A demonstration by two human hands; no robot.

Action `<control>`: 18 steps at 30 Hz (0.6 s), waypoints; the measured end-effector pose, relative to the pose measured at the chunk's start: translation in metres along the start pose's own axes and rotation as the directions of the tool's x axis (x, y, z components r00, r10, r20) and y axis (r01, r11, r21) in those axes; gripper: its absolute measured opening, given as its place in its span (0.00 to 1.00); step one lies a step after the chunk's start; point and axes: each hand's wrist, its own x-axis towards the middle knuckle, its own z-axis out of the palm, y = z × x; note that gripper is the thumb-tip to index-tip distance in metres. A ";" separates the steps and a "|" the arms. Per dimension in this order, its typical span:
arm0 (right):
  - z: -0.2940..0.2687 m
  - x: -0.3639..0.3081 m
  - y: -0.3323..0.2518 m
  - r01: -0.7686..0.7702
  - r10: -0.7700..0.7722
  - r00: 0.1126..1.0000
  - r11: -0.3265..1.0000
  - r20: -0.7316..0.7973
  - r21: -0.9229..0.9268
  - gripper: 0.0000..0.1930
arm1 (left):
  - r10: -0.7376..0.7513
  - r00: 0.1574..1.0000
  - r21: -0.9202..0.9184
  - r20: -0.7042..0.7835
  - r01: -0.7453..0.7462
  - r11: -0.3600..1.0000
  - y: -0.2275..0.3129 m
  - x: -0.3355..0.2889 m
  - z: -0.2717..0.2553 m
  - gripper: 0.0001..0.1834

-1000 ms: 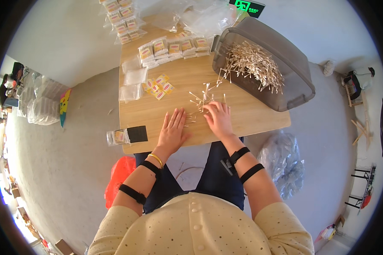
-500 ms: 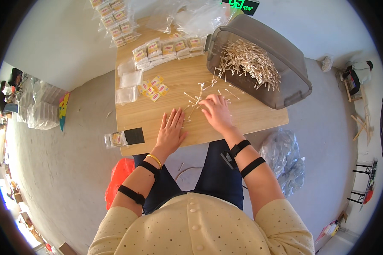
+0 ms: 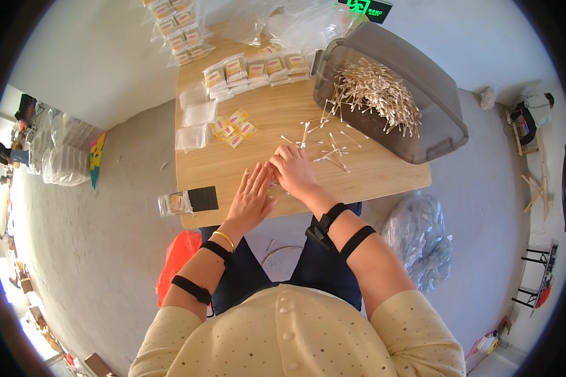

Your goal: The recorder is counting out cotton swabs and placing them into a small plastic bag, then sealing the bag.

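My left hand [image 3: 251, 196] lies flat near the table's front edge, fingers stretched out and close together. Against its fingertips, my right hand [image 3: 293, 171] is bent closed over cotton swabs, mostly hidden beneath the fingers. A few white tips show in the gap between both hands. Just beyond my right hand, loose cotton swabs [image 3: 335, 152] lie scattered and crossed on the wooden table [image 3: 365, 173]. A large heap of swabs [image 3: 380, 94] fills part of a grey plastic bin [image 3: 443, 113] tipped on its side at the right.
Small yellow-and-white cards [image 3: 234, 129] lie left of centre, beside clear plastic bags [image 3: 193, 137]. Packed swab packets [image 3: 256, 69] line the back; more packets [image 3: 181, 38] are stacked at the far left. One packet [image 3: 177, 203] lies by a black pad [image 3: 203, 198] at the front-left edge.
My right hand has moved left and nearer from the scattered swabs to my left hand's fingertips. The left hand stays flat. The view has shifted slightly.
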 end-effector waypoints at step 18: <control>-0.022 -0.022 0.009 -0.094 0.097 0.991 0.995 -0.092 0.034 0.07 | -0.085 0.996 0.082 0.032 0.082 0.993 -0.013 0.017 -0.002 0.48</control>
